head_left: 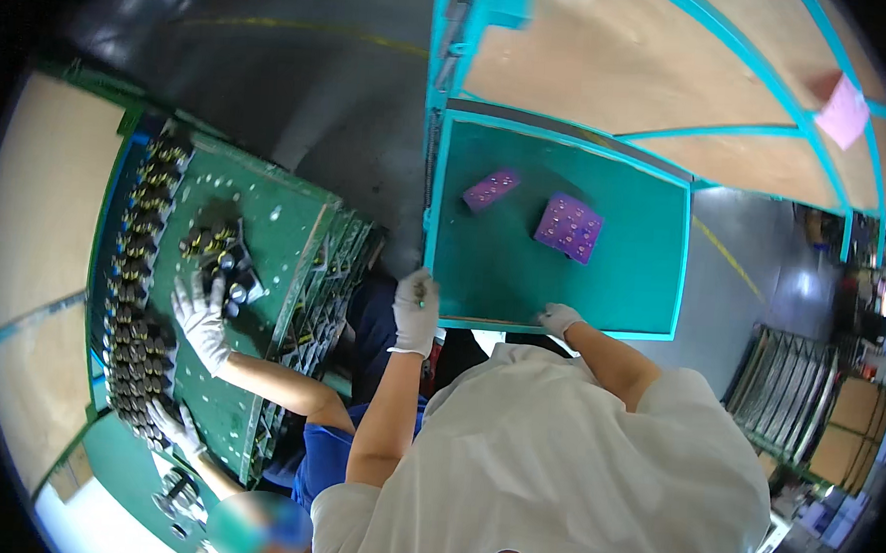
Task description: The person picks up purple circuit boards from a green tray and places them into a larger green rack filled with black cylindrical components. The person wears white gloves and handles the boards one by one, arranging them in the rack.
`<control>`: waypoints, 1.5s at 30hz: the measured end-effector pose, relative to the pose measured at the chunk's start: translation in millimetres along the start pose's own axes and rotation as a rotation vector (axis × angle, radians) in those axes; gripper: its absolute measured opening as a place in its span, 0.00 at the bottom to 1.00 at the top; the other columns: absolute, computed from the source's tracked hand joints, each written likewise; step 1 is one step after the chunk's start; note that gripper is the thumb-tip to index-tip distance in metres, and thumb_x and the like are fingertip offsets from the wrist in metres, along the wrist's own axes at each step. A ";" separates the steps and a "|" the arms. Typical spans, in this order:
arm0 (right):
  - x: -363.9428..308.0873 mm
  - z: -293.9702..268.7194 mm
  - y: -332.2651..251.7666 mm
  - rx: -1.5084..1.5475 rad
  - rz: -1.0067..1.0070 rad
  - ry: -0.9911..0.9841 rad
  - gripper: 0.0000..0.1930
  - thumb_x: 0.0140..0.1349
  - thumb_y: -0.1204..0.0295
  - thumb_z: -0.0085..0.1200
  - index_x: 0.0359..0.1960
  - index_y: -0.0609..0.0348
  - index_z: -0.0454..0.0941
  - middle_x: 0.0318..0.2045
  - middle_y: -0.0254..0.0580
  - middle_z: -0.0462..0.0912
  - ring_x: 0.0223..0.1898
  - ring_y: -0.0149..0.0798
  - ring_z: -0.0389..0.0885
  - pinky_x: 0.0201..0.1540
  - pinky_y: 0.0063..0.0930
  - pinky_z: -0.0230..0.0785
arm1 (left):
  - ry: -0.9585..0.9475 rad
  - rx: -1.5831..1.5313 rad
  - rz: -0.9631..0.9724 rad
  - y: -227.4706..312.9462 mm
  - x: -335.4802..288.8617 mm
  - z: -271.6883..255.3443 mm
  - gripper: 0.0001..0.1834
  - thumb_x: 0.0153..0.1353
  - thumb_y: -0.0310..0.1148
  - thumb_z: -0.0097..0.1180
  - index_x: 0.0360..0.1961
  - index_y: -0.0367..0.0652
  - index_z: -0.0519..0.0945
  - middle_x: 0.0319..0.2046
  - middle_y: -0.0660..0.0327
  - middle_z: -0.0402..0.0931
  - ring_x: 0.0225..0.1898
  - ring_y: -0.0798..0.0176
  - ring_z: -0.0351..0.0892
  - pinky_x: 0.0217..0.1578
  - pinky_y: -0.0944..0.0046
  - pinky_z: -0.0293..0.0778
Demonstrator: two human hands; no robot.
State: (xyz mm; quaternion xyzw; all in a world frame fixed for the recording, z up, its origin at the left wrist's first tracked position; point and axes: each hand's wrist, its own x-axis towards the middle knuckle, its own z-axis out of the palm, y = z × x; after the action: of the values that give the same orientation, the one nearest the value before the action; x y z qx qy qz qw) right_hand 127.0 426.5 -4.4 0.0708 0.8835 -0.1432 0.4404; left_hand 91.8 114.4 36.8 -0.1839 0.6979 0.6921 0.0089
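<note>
My left hand (416,310), in a white glove, is closed at the near left corner of a teal-framed table with a green top (503,280). A small dark, shiny spot shows between its fingers, too small to name. Over the table's near edge is my right hand (559,320), also gloved, its fingers curled in; whether they hold anything is hidden. Beyond both hands lie a squarish purple block (571,223), with small shiny pieces in rows, and a narrower purple block (492,190) with similar pieces. Neither hand touches the blocks.
At left, a co-worker's gloved hands (200,319) are over a green workbench (256,207) with rows of dark metal parts (144,251). Teal-framed wooden panels (614,65) stand behind my table. A rack (780,379) and cardboard boxes (851,423) are at right.
</note>
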 end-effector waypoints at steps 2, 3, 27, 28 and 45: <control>3.9 8.5 37.8 0.156 0.249 0.048 0.24 0.57 0.56 0.44 0.47 0.63 0.71 0.43 0.59 0.75 0.49 0.55 0.71 0.51 0.40 0.63 | -0.226 0.323 -0.043 -25.3 -1.9 17.7 0.12 0.57 0.29 0.51 0.42 0.39 0.74 0.33 0.56 0.75 0.31 0.63 0.76 0.36 0.67 0.72; 4.0 11.1 48.0 0.259 0.322 0.095 0.25 0.56 0.55 0.44 0.48 0.63 0.71 0.44 0.59 0.74 0.49 0.54 0.71 0.52 0.39 0.63 | -0.310 0.467 -0.024 -30.4 -0.9 26.6 0.13 0.56 0.31 0.52 0.42 0.40 0.74 0.34 0.54 0.75 0.32 0.61 0.76 0.36 0.66 0.72; 129.0 7.5 113.1 0.826 -0.099 0.716 0.35 0.44 0.53 0.59 0.52 0.58 0.64 0.54 0.47 0.63 0.57 0.47 0.57 0.58 0.44 0.52 | -0.344 -0.122 -0.084 -123.1 43.3 296.8 0.32 0.46 0.29 0.61 0.54 0.41 0.66 0.49 0.53 0.70 0.52 0.60 0.68 0.53 0.60 0.64; 117.7 8.6 111.1 1.098 -0.186 0.605 0.30 0.45 0.60 0.61 0.50 0.59 0.66 0.50 0.45 0.67 0.54 0.44 0.62 0.55 0.42 0.57 | -0.321 0.076 0.061 -96.6 37.1 294.9 0.29 0.47 0.23 0.57 0.54 0.38 0.66 0.44 0.56 0.74 0.45 0.68 0.71 0.47 0.68 0.68; -134.2 -131.7 -34.3 0.603 -1.257 0.539 0.19 0.53 0.66 0.56 0.48 0.51 0.72 0.48 0.38 0.73 0.48 0.40 0.72 0.48 0.38 0.66 | -0.275 -1.181 0.144 234.0 -139.6 161.6 0.19 0.63 0.32 0.41 0.56 0.44 0.61 0.50 0.57 0.68 0.48 0.61 0.72 0.48 0.58 0.73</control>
State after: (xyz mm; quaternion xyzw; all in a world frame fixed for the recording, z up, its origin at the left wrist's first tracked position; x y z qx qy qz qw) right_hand 99.3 435.6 184.5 -0.2972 0.7571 -0.5817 0.0051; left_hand 119.9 299.1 292.6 -0.0192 0.1992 0.9784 -0.0515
